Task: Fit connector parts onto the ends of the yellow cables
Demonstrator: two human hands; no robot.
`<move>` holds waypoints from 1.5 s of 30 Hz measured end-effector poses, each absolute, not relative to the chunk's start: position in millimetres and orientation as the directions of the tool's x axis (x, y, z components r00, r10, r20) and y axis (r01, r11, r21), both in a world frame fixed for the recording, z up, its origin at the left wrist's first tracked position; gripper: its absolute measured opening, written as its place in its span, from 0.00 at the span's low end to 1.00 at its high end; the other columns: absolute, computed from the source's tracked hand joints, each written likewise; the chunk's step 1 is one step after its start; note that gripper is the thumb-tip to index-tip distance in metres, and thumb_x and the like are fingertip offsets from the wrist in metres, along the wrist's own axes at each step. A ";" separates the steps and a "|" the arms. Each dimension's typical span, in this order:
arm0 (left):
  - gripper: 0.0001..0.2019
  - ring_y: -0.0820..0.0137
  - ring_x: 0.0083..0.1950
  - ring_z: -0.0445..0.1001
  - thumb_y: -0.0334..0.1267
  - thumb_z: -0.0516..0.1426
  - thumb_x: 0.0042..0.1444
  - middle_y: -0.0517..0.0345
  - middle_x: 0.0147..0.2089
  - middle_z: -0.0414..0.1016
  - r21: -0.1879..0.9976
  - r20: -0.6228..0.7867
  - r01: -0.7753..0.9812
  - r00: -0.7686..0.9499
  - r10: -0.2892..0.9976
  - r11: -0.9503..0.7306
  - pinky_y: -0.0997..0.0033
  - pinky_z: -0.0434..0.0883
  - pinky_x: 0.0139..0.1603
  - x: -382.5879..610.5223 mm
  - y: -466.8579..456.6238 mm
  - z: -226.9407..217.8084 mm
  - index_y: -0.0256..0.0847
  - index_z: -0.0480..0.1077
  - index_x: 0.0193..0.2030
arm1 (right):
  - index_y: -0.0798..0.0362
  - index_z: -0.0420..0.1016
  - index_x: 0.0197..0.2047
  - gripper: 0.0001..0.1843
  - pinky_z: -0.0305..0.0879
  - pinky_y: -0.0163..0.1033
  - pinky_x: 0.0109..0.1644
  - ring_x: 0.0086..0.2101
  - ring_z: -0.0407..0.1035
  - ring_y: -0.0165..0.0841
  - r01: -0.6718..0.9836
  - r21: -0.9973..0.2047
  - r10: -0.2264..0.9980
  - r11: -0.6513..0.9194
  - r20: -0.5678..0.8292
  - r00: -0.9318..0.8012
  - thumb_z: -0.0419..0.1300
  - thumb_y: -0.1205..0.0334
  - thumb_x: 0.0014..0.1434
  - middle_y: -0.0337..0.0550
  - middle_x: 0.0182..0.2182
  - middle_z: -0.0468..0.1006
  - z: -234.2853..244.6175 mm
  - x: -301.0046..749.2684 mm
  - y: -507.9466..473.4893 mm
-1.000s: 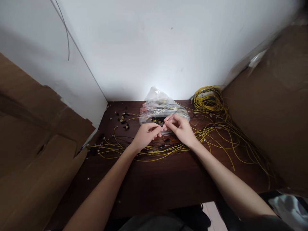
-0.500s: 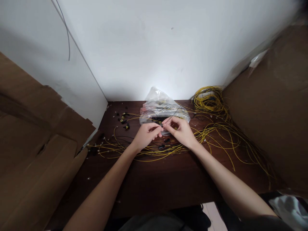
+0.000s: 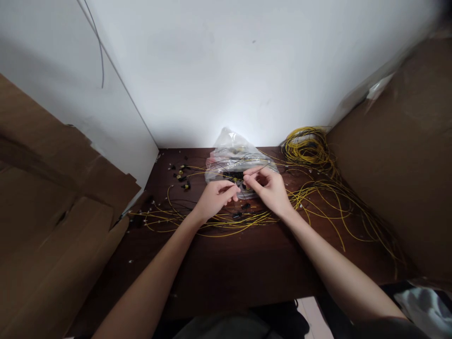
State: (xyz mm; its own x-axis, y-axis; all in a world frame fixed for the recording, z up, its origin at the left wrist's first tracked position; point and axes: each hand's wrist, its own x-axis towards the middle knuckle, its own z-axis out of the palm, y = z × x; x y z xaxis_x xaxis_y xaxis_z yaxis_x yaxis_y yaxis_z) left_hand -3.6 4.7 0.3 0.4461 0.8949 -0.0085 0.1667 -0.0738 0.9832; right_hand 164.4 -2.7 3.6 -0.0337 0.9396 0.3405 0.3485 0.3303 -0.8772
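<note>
At the centre of the frame I see my left hand (image 3: 213,198) and right hand (image 3: 269,188), fingers pinched closed on a thin dark wire (image 3: 254,169), above the dark wooden table (image 3: 226,273). A clear plastic bag (image 3: 236,155) lies just behind; yellow cables (image 3: 318,188) sprawl right.

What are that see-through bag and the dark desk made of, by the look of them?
The bag looks like thin clear plastic: crinkled, glossy, its contents showing through. The desk seems to be dark brown wood or a wood-look laminate, smooth with a dull sheen; the pictures leave open which.
</note>
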 end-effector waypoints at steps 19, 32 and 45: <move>0.11 0.80 0.22 0.59 0.39 0.53 0.54 0.59 0.24 0.69 0.984 -0.024 0.167 0.440 0.898 -0.056 0.81 0.59 0.22 -2.8 4.0 3.5 0.33 0.70 0.28 | 0.58 0.75 0.32 0.14 0.64 0.34 0.30 0.24 0.69 0.30 0.462 -0.831 0.937 0.310 0.350 0.000 0.57 0.55 0.56 0.43 0.26 0.77 6.7 165.2 -2.8; 0.12 0.80 0.21 0.59 0.40 0.53 0.54 0.60 0.24 0.69 0.985 -0.021 0.165 0.443 0.896 -0.058 0.81 0.59 0.22 -3.6 3.9 4.5 0.33 0.70 0.28 | 0.56 0.75 0.29 0.13 0.64 0.35 0.35 0.29 0.70 0.31 0.490 -0.776 0.916 0.398 0.371 -0.156 0.55 0.57 0.59 0.42 0.26 0.77 7.0 162.3 -5.3; 0.11 0.80 0.22 0.59 0.40 0.53 0.54 0.59 0.24 0.70 0.986 -0.024 0.157 0.441 0.897 -0.051 0.80 0.59 0.22 -3.2 3.8 3.8 0.34 0.69 0.28 | 0.56 0.72 0.24 0.17 0.61 0.34 0.31 0.24 0.66 0.29 0.494 -0.806 0.931 0.326 0.364 -0.022 0.54 0.54 0.59 0.41 0.23 0.75 7.8 164.1 -4.3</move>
State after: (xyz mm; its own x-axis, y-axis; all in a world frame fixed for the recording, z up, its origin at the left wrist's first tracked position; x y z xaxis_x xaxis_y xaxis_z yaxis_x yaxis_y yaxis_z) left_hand -3.2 3.8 3.8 0.4411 0.8972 -0.0239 0.1567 -0.0508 0.9863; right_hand 164.1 -4.3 7.8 -0.0218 0.9312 0.3638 0.4943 0.3263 -0.8057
